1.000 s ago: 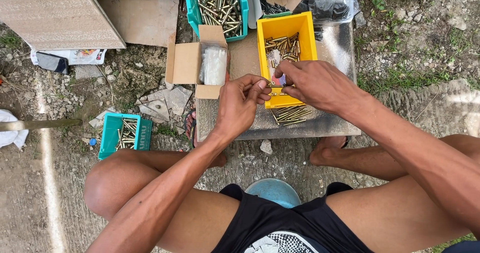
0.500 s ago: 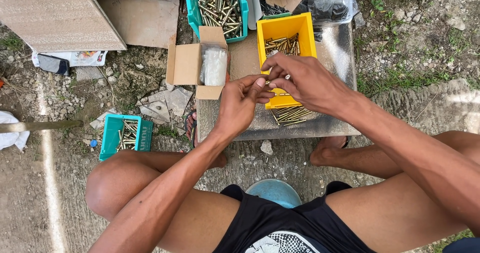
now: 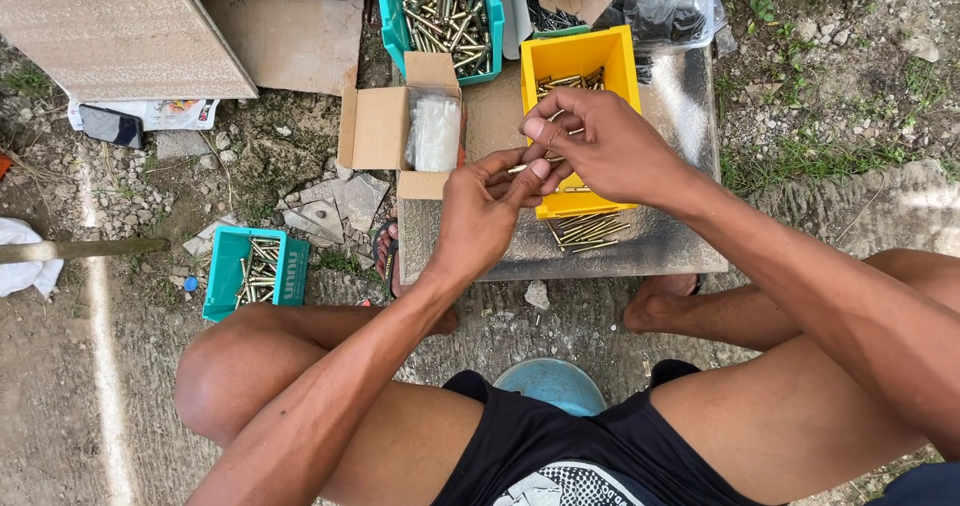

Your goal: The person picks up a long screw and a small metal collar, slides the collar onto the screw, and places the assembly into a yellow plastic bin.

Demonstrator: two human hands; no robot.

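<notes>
My left hand (image 3: 480, 211) and my right hand (image 3: 600, 146) meet over the front of a yellow bin (image 3: 580, 76) that holds brass-coloured bolts. Both pinch the same bolt (image 3: 525, 166) between fingertips, the left from below, the right from above. A small pile of loose bolts (image 3: 585, 231) lies on the grey slab (image 3: 680, 236) just in front of the bin. An open cardboard box (image 3: 385, 126) with a clear plastic bag (image 3: 435, 131) sits left of my hands.
A teal bin (image 3: 395, 16) full of bolts stands behind the box. A smaller teal bin (image 3: 225, 276) with bolts lies on the gravel by my left knee. Plastic bags (image 3: 665, 1) and a board (image 3: 110, 31) lie farther back. I sit on a blue stool (image 3: 550, 381).
Both hands have shifted slightly left and closer together over the bin's front; the bolt stays pinched between them.
</notes>
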